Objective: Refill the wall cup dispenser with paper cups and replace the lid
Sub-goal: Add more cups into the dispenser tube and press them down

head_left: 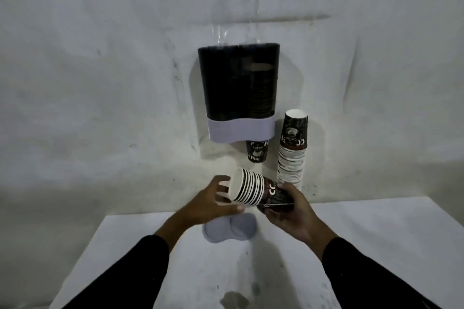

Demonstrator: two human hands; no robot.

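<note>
A short stack of nested paper cups is held above the table, below the wall dispenser, its long axis near-horizontal with the mouths facing left, gripped at its base by the right hand and at its rim by the left hand.

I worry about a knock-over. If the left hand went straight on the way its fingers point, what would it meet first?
The left hand already touches the held cup stack; beyond that, probably the tall stack, though depth is unclear.

Your arms: black long sleeves to wrists. Your left hand, right hand bare, no gloves, rings, watch.
</note>
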